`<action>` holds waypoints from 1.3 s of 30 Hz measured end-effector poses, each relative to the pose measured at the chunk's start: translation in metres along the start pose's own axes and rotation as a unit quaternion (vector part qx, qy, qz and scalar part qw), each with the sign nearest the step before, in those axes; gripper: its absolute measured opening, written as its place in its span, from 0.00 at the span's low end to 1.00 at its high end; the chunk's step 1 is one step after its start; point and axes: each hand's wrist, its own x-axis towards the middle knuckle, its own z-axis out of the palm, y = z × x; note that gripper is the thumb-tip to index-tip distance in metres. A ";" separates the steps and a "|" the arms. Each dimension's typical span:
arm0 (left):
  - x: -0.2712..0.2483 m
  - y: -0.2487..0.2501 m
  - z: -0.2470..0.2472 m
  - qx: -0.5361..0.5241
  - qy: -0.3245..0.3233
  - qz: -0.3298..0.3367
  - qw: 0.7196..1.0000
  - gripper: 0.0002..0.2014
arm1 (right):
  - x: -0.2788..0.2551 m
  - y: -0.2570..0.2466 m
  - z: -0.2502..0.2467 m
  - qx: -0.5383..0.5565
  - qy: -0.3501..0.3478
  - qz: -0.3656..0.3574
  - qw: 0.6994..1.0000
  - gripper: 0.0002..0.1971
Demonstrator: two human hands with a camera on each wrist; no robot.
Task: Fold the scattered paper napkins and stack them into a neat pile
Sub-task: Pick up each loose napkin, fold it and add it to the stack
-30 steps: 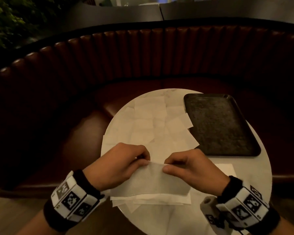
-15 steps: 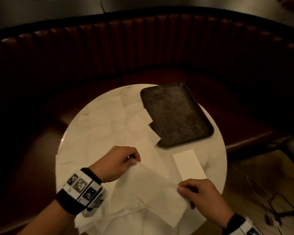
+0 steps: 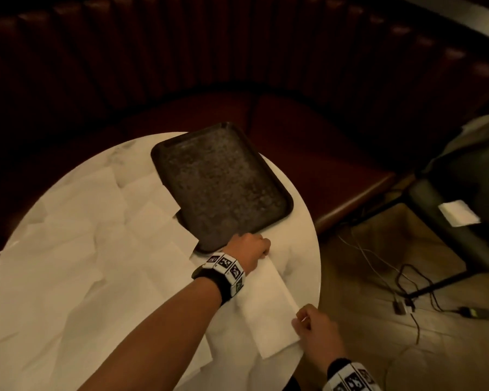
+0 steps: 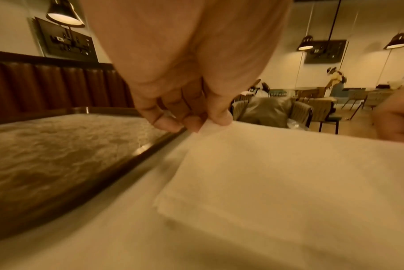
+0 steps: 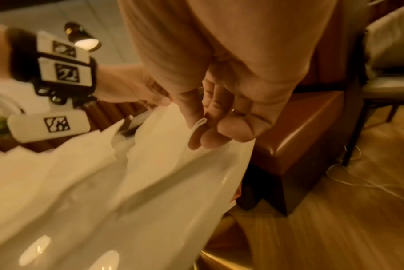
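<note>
Stretching one folded napkin [image 3: 268, 309] lengthwise near the right edge of the round white table [image 3: 299, 249], two hands are working at its opposite ends. At the far end, just beside the near corner of the one dark tray [image 3: 223, 187], the left hand [image 3: 249, 246] is keeping its grip pinched on a corner of the napkin. At the near end, the right hand [image 3: 316, 331] is pinching the paper edge between thumb and fingertips [image 5: 219, 138]. Loose unfolded napkins [image 3: 76, 249], too overlapped to count, are covering the left of the table.
</note>
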 end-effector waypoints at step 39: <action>-0.332 -0.104 0.059 -0.227 0.279 -0.527 0.770 0.07 | -0.049 -0.060 0.096 -0.171 -0.009 -0.259 0.951 0.11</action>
